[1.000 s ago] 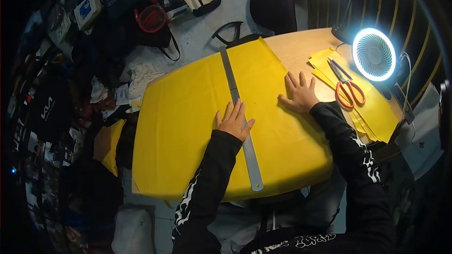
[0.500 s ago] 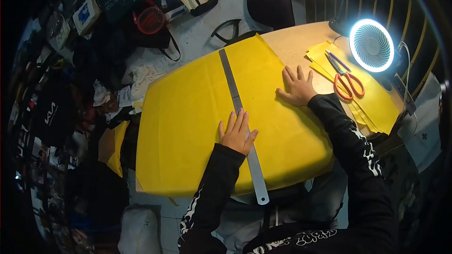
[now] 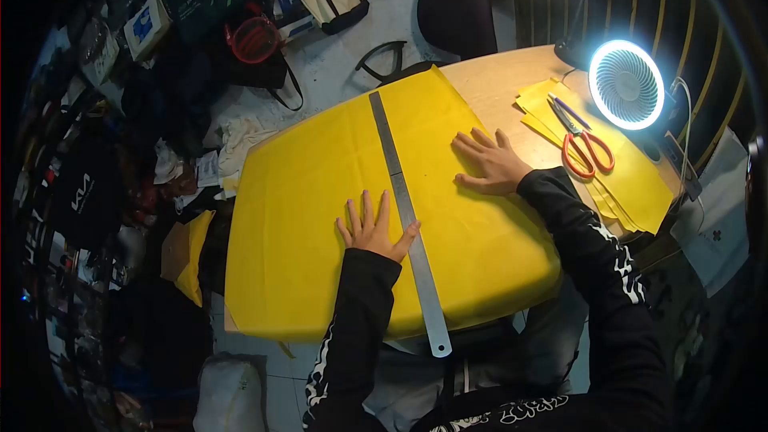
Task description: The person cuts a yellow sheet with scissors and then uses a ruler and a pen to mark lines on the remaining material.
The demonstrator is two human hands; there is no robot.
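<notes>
My left hand is spread wide and flat on the big yellow sheet, with its thumb on the metal ruler at 3 o'clock. It grips nothing. My right hand is open on the sheet too, at 2 o'clock from my left, gripping nothing. The ruler runs from 11 to 5 o'clock (its end with the hole pokes past the sheet). I seem to be lining it up. Nudging it straight calls for soft pushes and a flat sheet.

Head-worn view — forward and down
</notes>
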